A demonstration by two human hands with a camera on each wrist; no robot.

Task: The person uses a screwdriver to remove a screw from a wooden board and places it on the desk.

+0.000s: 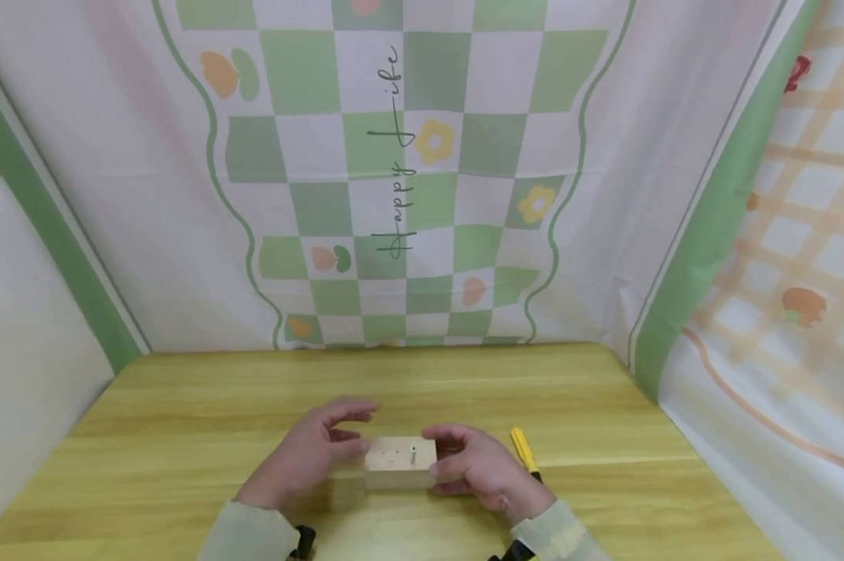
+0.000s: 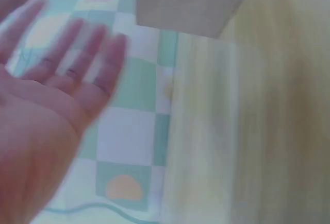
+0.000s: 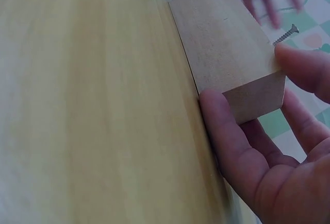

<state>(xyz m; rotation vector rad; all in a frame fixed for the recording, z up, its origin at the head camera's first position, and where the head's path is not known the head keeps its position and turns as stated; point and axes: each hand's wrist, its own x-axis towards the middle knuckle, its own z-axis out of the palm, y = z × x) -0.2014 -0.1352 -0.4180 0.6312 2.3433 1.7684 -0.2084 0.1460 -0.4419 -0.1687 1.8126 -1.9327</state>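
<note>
A pale wooden block point(image 1: 399, 477) lies on the table in front of the person, with several small holes in its top face. One screw point(image 1: 413, 453) stands upright in the block's right half; its threaded shank also shows in the right wrist view. The right hand point(image 1: 488, 471) holds the block's right end, thumb and fingers around its edges. Beside the left end is the left hand point(image 1: 312, 448), its fingers spread and loosely bent. In the left wrist view, a gap shows between those fingers and the block point(image 2: 188, 5).
A yellow-handled tool point(image 1: 523, 448), its dark lower part partly hidden, lies right of the right hand on the wood-grain table point(image 1: 204, 413). A checked green and white cloth point(image 1: 372, 187) hangs behind the table, with more cloth at both sides.
</note>
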